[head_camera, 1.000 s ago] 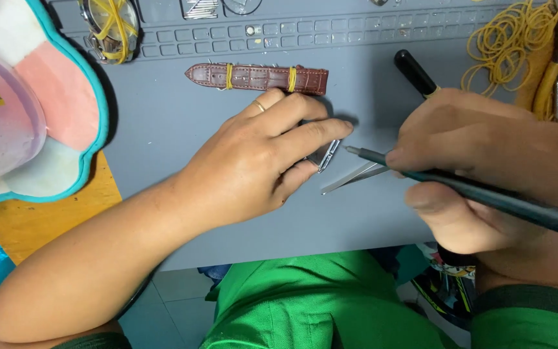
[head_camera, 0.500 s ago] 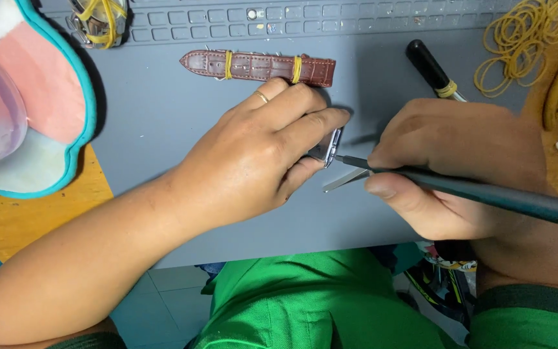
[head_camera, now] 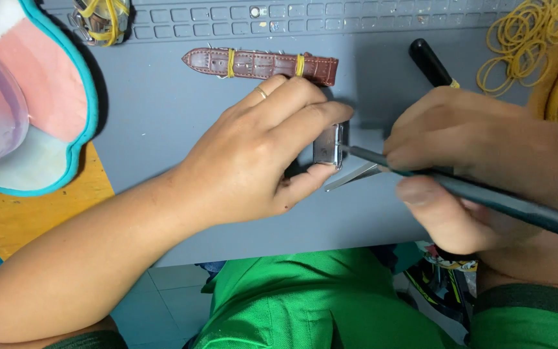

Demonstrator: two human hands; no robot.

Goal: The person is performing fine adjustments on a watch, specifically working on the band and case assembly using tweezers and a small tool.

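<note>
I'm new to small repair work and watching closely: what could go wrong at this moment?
The dark tool in the right hand presses on the small metal part pinched by the left hand; a slip could jab the thumb. If the part springs free, it might land among the rubber bands.

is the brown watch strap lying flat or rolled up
Lying flat: the brown strap lies stretched out lengthwise on the grey mat, bound by two yellow rubber bands, beyond the left hand.
</note>
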